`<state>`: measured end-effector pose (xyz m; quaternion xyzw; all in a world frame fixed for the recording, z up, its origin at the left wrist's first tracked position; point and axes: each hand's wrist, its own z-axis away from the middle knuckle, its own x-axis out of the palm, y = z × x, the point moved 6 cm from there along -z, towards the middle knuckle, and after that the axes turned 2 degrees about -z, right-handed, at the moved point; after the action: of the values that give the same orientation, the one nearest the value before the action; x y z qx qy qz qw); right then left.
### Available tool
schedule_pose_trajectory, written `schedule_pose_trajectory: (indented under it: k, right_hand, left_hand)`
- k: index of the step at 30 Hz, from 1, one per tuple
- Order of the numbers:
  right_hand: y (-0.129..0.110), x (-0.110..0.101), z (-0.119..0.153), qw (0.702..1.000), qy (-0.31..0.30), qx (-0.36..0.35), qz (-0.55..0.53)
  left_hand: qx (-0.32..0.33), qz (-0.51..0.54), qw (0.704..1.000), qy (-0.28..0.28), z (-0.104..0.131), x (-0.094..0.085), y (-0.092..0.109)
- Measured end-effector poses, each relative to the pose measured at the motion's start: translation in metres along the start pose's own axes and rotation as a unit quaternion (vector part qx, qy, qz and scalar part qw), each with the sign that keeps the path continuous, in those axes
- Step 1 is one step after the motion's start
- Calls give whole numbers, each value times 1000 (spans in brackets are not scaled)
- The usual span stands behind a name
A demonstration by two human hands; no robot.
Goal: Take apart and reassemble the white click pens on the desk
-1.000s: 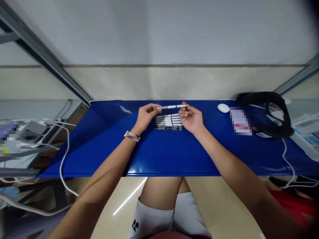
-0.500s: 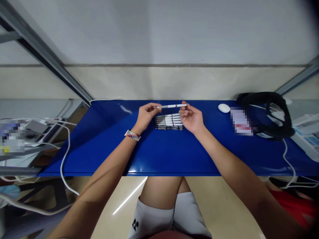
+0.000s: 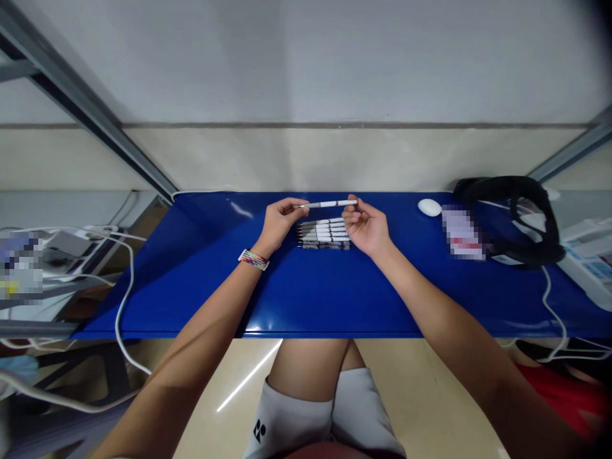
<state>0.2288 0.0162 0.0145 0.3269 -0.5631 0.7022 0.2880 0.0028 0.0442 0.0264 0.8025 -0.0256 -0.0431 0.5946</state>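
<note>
A white and grey pen (image 3: pixel 329 204) is stretched level between my two hands, above the far half of the blue table. My left hand (image 3: pixel 278 223) pinches its grey tip end between thumb and fingers. At the white end, the thumb and fingertips of my right hand (image 3: pixel 368 226) close on the pen, palm partly turned up. Just below it, several similar pens (image 3: pixel 325 233) lie side by side on the table in a row, tips to the left. The right ends of some are hidden behind my right hand.
On the right of the blue table (image 3: pixel 306 293) are a white mouse (image 3: pixel 429 207), a blurred packet (image 3: pixel 463 233) and a black strapped headset (image 3: pixel 511 220). White cables (image 3: pixel 125 299) hang at the left edge. A pale wall (image 3: pixel 306 159) stands behind.
</note>
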Motion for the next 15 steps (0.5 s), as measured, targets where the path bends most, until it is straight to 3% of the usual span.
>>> schedule_pose_trajectory:
  k: [7, 11, 13, 15]
  right_hand:
    - [1, -2, -2, 1000, -6, -10, 0]
    - [-6, -2, -2, 995, -9, -54, 88]
    - [-13, -4, -2, 973, 0, -121, 199]
    - [-22, -4, 0, 921, 14, -213, 326]
  left_hand:
    - [5, -7, 1000, -1, -1, -1, -1]
    - [8, -5, 1000, 3, -3, -3, -3]
    - [13, -6, 1000, 10, -4, -5, -4]
    - [19, -13, 1000, 13, -4, -7, -4]
